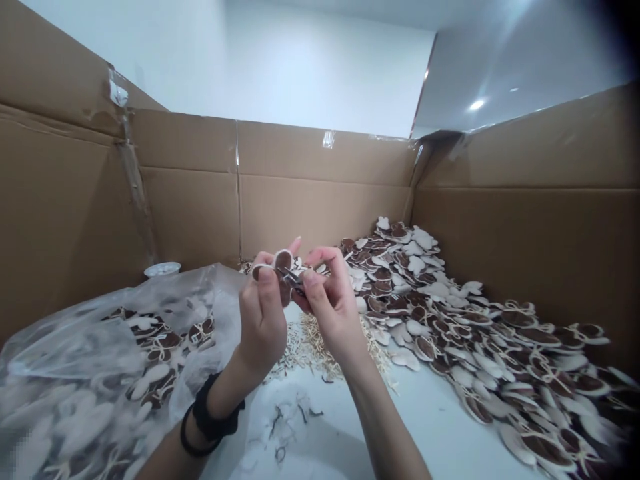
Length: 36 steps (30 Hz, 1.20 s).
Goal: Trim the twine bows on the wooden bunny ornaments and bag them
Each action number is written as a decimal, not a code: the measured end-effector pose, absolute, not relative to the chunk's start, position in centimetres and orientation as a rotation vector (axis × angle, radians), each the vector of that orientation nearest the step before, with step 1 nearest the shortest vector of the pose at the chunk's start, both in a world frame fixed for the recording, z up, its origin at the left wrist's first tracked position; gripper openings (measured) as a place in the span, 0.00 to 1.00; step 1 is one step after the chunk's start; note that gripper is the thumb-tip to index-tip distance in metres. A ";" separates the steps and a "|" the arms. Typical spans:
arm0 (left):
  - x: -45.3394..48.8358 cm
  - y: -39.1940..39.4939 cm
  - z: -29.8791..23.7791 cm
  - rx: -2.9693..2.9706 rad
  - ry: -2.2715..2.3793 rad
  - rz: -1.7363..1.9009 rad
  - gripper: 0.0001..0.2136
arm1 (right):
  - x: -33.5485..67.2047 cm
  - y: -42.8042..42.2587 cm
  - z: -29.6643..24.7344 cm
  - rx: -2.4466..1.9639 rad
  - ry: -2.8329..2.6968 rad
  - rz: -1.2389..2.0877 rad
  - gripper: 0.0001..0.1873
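My left hand pinches a small brown plush piece with a white edge and rounded lobes, holding it up above the table. In my right hand is a small pair of dark metal snips. Their tips meet the brown face of the piece, between its lobes. My fingers hide much of the snips' handle and the piece's lower part. Beneath both hands lies a heap of short cream cord bits, possibly tied bows.
Similar brown-and-white pieces, many with cream bows, form a large pile on the right. At left, a clear plastic bag holds more. Dark scraps litter the white table. Cardboard walls surround it; a white dish stands back left.
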State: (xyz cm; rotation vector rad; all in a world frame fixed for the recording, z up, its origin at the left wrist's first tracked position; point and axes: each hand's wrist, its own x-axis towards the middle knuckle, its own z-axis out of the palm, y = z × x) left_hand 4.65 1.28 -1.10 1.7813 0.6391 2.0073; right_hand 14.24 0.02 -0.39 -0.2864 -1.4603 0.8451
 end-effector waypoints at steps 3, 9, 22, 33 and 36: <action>4.7 1.1 -1.0 1.756 0.615 1.985 0.23 | 14.2 0.1 -0.2 -0.277 -1.469 0.912 0.10; 4.9 1.1 -1.0 1.684 0.562 1.976 0.22 | 14.2 -0.1 0.0 -0.288 -1.509 0.882 0.14; 4.7 0.7 -0.7 1.657 0.503 1.918 0.22 | 14.6 -0.6 0.2 -0.330 -1.403 0.793 0.14; 4.4 0.8 -0.6 1.754 0.503 1.930 0.19 | 15.3 0.2 0.2 -0.446 -1.602 0.792 0.08; 4.9 1.2 -0.9 1.914 0.440 2.128 0.17 | 15.6 0.4 0.1 -0.406 -1.417 0.822 0.10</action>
